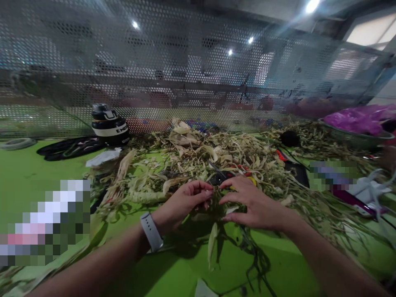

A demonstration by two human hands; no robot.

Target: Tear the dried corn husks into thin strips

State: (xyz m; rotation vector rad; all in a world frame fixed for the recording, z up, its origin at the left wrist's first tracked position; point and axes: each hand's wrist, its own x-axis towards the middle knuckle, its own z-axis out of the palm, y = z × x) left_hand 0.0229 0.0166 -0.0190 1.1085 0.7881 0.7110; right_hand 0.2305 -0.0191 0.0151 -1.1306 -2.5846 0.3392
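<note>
My left hand (193,197), with a pale watch strap (151,232) on its wrist, is closed in a pinch on dark green dried plant strands (215,202) over the table. Close beside it, my right hand (249,203) has its fingers apart, the tips near the strands; no firm hold shows. Just beyond the right hand lie dark tool parts with red handles (241,168), partly covered by leaves. Below the hands, a pale dried leaf (213,246) and dark thin stems (258,260) lie over the green tabletop (182,272).
A heap of dried husks and leaves (216,150) spreads behind my hands. A black bottle (109,126) stands at left by a perforated metal screen (185,66). At right are a basin (359,137) with purple plastic (355,119) and a dark phone-like slab (296,173).
</note>
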